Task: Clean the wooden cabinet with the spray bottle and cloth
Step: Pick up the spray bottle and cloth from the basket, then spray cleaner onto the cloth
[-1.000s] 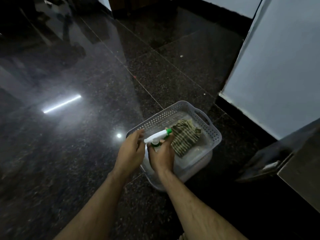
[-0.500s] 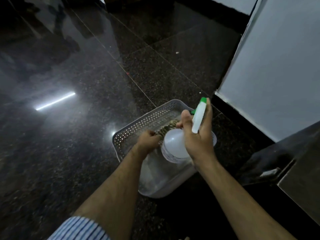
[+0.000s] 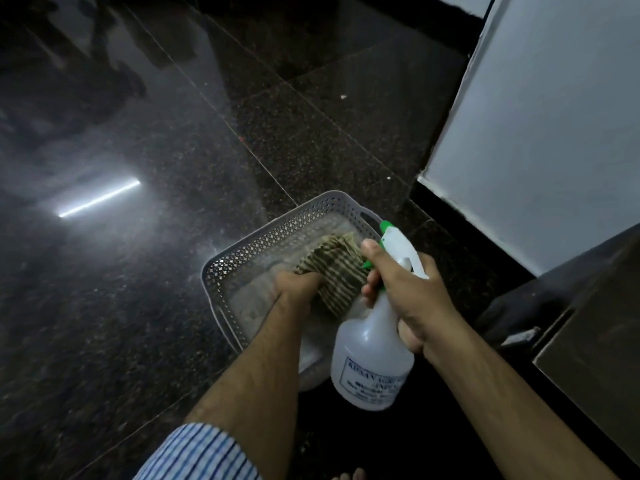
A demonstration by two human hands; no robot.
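bottle label (image 3: 372, 379) text blurred, left fingers (image 3: 304, 277) buried in cloth (image 3: 332, 271)

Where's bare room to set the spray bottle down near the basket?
Left of the basket, the dark floor lies bare out to the light reflection. Beyond its far rim, tiles run clear to the white wall. Crowded: inside the basket, where the left hand grips the cloth; the right hand holds the spray bottle.

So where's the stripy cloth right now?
The stripy cloth is in the grey basket on the floor, gripped by the left hand, just left of the spray bottle.
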